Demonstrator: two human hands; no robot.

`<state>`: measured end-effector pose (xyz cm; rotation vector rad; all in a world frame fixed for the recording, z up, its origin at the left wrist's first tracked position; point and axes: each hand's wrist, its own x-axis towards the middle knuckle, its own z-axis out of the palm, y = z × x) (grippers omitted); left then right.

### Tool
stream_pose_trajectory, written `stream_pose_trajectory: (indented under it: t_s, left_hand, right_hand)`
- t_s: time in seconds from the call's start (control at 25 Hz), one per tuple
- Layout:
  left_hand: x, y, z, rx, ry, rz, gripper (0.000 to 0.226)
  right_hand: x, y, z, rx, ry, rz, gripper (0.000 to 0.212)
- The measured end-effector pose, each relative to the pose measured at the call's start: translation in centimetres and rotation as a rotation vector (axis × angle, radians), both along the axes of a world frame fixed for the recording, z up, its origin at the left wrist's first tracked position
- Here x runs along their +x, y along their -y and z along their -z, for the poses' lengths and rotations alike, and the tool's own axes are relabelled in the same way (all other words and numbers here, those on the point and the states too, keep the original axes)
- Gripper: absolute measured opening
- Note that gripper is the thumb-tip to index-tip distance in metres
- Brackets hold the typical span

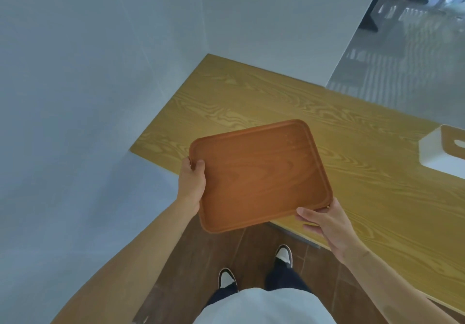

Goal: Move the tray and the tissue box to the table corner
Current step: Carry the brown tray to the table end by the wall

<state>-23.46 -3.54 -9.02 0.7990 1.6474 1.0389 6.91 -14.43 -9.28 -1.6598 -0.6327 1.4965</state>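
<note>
Head view, looking down. Brown wooden tray (261, 175), rectangular with rounded corners and a low raised rim, held up by both hands, tilted a bit, nothing on it. Its far part sits over the tabletop (251, 97), its near corner hangs past the tabletop's front edge, above the floor (251, 245). Cannot tell if the far edge touches the wood or floats just above it.

Left hand (192, 185) clamped on the tray's left corner: thumb on top of the rim, fingers curled underneath and hidden. Right hand (324, 219) grips the near right corner: thumb lies along the rim's underside edge, fingers below, partly out of sight. Both forearms bare.

Tabletop is light yellow wood with strong grain, running from the pale walls (75, 72) at the far left to the right edge of frame. Its far left corner, where the two walls meet, is bare.

Tissue box (442, 152) stands on the tabletop at the right, cut off by the frame edge: white body, wooden top with a slot. Well apart from the tray, no hand near it.

Bottom of frame: white shirt (264, 308), dark trousers, two dark-and-white shoes (283, 254) on dark brown floor planks.
</note>
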Motion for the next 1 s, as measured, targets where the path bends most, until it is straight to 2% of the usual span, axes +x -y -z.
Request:
stream_pose_trajectory:
  t_s: [0.28,0.6,0.68,0.8,1.0]
  left_hand:
    - [1.8,-7.3,0.0,0.012,-0.051,0.175,0.020]
    - [5.8,-18.3,0.6,-0.042,-0.295,0.443,0.015]
    - [6.9,-20.8,1.0,-0.069,-0.321,0.477,0.022]
    - [8.6,-24.4,2.2,-0.102,-0.337,0.544,0.037]
    - [11.5,-30.2,3.9,-0.128,-0.376,0.635,0.027]
  right_hand:
    - [0.5,-3.9,1.3,-0.053,0.108,0.072,0.069]
    - [3.9,-9.9,4.5,-0.210,0.220,0.075,0.084]
    - [4.4,-11.6,5.1,-0.257,0.243,0.079,0.087]
    - [5.1,-13.7,6.2,-0.302,0.334,0.093,0.078]
    - [6.2,-17.4,6.9,-0.325,0.434,0.129,0.069]
